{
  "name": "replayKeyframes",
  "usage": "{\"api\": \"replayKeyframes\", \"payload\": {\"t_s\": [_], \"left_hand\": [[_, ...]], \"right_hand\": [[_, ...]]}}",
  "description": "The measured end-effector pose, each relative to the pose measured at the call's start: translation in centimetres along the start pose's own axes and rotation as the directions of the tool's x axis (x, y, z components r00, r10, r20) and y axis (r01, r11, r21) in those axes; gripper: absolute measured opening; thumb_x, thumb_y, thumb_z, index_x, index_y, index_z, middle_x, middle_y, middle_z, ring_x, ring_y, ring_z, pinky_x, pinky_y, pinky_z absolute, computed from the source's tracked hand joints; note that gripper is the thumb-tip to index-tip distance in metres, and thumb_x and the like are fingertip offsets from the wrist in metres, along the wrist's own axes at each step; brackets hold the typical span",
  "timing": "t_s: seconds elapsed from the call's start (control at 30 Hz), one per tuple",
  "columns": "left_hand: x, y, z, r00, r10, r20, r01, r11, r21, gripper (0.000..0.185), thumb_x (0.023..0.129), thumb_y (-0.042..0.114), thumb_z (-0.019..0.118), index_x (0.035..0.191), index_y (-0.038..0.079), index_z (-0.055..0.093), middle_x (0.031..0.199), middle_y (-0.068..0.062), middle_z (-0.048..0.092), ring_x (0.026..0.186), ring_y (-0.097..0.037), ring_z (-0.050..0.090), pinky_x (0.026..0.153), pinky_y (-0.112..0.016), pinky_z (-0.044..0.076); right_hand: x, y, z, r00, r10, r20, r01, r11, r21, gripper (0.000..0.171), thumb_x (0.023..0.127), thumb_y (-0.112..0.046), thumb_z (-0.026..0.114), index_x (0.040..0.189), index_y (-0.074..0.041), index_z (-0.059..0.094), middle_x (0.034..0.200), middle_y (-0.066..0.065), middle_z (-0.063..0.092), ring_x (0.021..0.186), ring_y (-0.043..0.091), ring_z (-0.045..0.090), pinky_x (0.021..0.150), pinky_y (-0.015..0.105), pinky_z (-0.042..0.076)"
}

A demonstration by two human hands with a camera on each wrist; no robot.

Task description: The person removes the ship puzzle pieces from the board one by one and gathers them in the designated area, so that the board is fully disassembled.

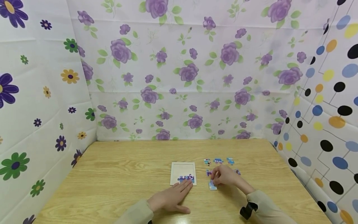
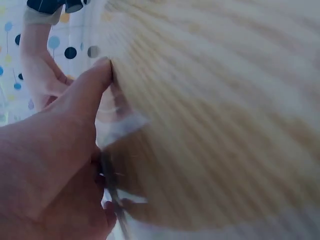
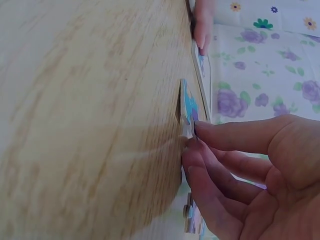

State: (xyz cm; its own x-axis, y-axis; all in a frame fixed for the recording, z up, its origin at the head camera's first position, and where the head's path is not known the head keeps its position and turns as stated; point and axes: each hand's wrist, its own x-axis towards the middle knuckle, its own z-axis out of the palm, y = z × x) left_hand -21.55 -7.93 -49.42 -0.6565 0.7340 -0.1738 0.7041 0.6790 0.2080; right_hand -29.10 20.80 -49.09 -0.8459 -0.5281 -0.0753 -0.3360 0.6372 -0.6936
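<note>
A square, pale puzzle tray (image 1: 183, 168) lies on the table, with joined purple and blue puzzle pieces (image 1: 185, 178) along its lower right part. My left hand (image 1: 172, 196) lies palm down, its straight fingers resting at the tray's near edge and over some of those pieces. To the right of the tray, my right hand (image 1: 225, 175) pinches a light-blue jigsaw puzzle piece (image 1: 212, 185) between thumb and fingers. In the right wrist view that puzzle piece (image 3: 189, 102) looks tilted, with a shadow beside it. My fingers cover part of it.
Several loose puzzle pieces lie beyond and around my right hand, among them a blue one (image 1: 218, 161), a striped one (image 1: 207, 161) and a light-blue one (image 1: 230, 161). Patterned cloths (image 1: 179, 77) close off the wooden table (image 1: 120, 168) at the back and sides.
</note>
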Motion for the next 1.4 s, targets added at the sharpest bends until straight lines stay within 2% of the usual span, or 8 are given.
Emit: {"api": "replayKeyframes", "payload": {"t_s": [0.17,0.4,0.67,0.83,1.0,1.1,1.23,1.4], "left_hand": [[0.7,0.9,0.0,0.997,-0.061,-0.048,0.063,0.997,0.052,0.087,0.094,0.065,0.04,0.153,0.003,0.024,0.161,-0.013,0.021,0.148,-0.029,0.023,0.117,-0.044,0.03],[1.5,1.8,0.8,0.987,-0.14,-0.08,0.144,0.989,0.045,0.089,0.092,0.068,0.041,0.152,0.005,0.026,0.158,-0.014,0.026,0.146,-0.028,0.028,0.113,-0.05,0.035],[1.9,2.6,0.9,0.979,-0.162,-0.126,0.173,0.982,0.079,0.089,0.09,0.07,0.041,0.15,0.005,0.032,0.156,-0.014,0.031,0.144,-0.028,0.031,0.107,-0.055,0.04],[1.9,2.9,1.1,0.975,-0.171,-0.143,0.183,0.98,0.078,0.091,0.089,0.07,0.044,0.15,0.003,0.031,0.159,-0.013,0.026,0.147,-0.026,0.027,0.107,-0.058,0.038],[1.9,2.9,1.3,0.976,-0.176,-0.127,0.187,0.979,0.081,0.092,0.09,0.07,0.043,0.152,0.005,0.027,0.161,-0.011,0.022,0.149,-0.025,0.022,0.109,-0.059,0.035],[1.8,2.9,1.3,0.979,-0.171,-0.115,0.18,0.981,0.077,0.093,0.09,0.071,0.042,0.153,0.005,0.023,0.161,-0.011,0.021,0.149,-0.025,0.021,0.11,-0.059,0.034],[1.7,2.8,1.3,0.982,-0.165,-0.096,0.172,0.982,0.076,0.094,0.09,0.07,0.041,0.154,0.005,0.021,0.162,-0.012,0.018,0.15,-0.025,0.019,0.11,-0.06,0.032],[1.8,2.9,1.1,0.983,-0.176,-0.053,0.179,0.982,0.063,0.092,0.091,0.07,0.04,0.155,0.007,0.02,0.163,-0.009,0.013,0.151,-0.024,0.015,0.111,-0.061,0.03]], "right_hand": [[0.1,-0.2,0.1,0.999,0.004,-0.037,-0.006,0.998,-0.058,0.013,0.076,0.003,0.073,0.083,-0.007,0.068,0.069,0.002,0.066,0.055,0.017,0.061,0.047,0.025,0.047],[0.7,-1.1,0.2,0.998,0.005,-0.066,-0.012,0.995,-0.1,0.008,0.079,-0.003,0.074,0.083,-0.008,0.068,0.073,-0.002,0.064,0.061,0.011,0.059,0.052,0.024,0.048],[2.4,-2.1,1.1,0.996,-0.03,-0.082,0.018,0.991,-0.132,0.005,0.085,-0.013,0.071,0.083,-0.01,0.069,0.072,-0.003,0.062,0.058,0.01,0.057,0.05,0.024,0.046],[3.3,-2.9,1.8,0.996,-0.046,-0.074,0.035,0.989,-0.14,0.005,0.088,-0.011,0.067,0.085,-0.01,0.071,0.071,-0.003,0.062,0.057,0.009,0.054,0.048,0.024,0.044],[4.2,-3.7,2.4,0.994,-0.083,-0.065,0.073,0.986,-0.152,0.008,0.09,-0.012,0.064,0.086,-0.012,0.071,0.072,-0.005,0.062,0.059,0.007,0.051,0.051,0.021,0.041],[4.9,-4.1,2.7,0.995,-0.092,-0.041,0.087,0.989,-0.117,0.01,0.093,-0.013,0.062,0.089,-0.012,0.071,0.076,-0.005,0.064,0.062,0.007,0.051,0.054,0.021,0.042],[5.9,-4.5,3.3,0.988,-0.152,-0.005,0.151,0.986,-0.075,0.009,0.093,-0.011,0.062,0.09,-0.01,0.071,0.083,-0.003,0.068,0.069,0.006,0.054,0.061,0.022,0.046],[7.0,-5.1,4.3,0.983,-0.18,0.039,0.182,0.979,-0.092,0.006,0.092,-0.012,0.065,0.092,-0.013,0.071,0.085,-0.005,0.068,0.073,0.004,0.057,0.066,0.02,0.048]]}}
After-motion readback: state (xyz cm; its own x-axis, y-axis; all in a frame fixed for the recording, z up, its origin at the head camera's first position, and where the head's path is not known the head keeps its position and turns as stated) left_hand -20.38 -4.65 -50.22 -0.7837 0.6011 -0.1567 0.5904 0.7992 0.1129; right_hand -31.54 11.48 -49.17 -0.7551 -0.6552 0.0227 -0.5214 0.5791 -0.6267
